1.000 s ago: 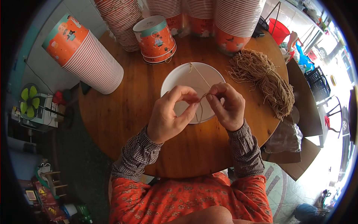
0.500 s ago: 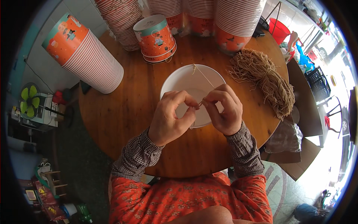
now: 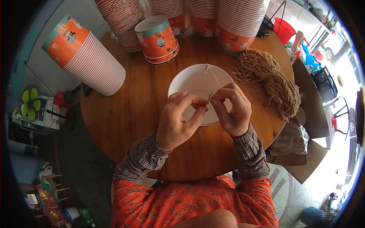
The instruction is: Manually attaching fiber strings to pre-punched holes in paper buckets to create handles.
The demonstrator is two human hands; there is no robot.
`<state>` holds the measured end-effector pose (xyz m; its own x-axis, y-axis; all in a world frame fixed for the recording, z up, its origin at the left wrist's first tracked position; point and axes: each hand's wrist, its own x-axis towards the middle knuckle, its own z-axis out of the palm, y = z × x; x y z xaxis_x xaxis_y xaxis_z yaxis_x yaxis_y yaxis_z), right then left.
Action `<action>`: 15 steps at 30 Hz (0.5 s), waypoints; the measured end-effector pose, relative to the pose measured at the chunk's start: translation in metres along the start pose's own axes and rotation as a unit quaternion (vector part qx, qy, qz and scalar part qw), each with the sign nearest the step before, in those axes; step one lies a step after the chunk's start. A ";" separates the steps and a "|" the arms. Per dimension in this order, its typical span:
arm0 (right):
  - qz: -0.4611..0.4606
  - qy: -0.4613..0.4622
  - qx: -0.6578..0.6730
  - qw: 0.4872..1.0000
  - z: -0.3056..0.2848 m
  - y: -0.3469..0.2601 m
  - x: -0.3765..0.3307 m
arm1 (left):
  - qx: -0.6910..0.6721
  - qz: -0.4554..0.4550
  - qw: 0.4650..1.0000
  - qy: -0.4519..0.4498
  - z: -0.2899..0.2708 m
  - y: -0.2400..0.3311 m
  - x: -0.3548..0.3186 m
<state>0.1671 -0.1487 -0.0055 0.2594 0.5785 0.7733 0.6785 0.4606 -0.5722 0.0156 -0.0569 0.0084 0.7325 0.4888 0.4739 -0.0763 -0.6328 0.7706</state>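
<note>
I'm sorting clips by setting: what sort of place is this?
Probably a small workshop or home workspace: a wooden table holds a stack of paper buckets and a bundle of string, with a fan at left.

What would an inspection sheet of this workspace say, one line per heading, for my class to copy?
Surface: wooden table, brown, with visible grain.
Job's things: white-lined bucket in front of the person; light string running from its far rim toward the hands.
Clutter: tan string bundle on the right; orange bucket farther back; nested bucket stack on the left; more stacks behind.
Hands: left hand and right hand pinch string between fingers and thumb.
Cables: thin dark cord along the left wall.
Surroundings: green-bladed fan left; red bucket and cardboard box right.
</note>
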 end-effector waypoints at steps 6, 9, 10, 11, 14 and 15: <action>-0.015 -0.014 0.005 1.000 0.004 0.001 -0.002 | -0.028 -0.023 0.999 0.010 -0.001 -0.002 -0.002; -0.021 -0.015 0.004 1.000 0.005 0.001 -0.002 | -0.023 -0.025 0.999 0.009 -0.003 -0.002 -0.002; -0.027 -0.019 -0.008 0.999 0.005 0.001 -0.003 | -0.016 -0.020 1.000 0.003 -0.004 -0.003 -0.001; -0.033 -0.023 -0.020 0.999 0.005 0.001 -0.004 | -0.016 -0.019 1.000 0.002 -0.005 -0.004 -0.001; -0.061 0.034 -0.057 0.996 0.003 0.001 -0.002 | -0.021 -0.027 0.999 -0.003 -0.007 -0.007 -0.002; -0.046 0.063 -0.061 0.995 0.001 0.000 -0.001 | -0.016 -0.025 0.999 -0.010 -0.007 -0.008 -0.002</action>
<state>0.1667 -0.1486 -0.0065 0.2719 0.4454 0.8531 0.7794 0.4180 -0.4666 0.0099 -0.0483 0.0046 0.7496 0.5073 0.4252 -0.0596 -0.5880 0.8067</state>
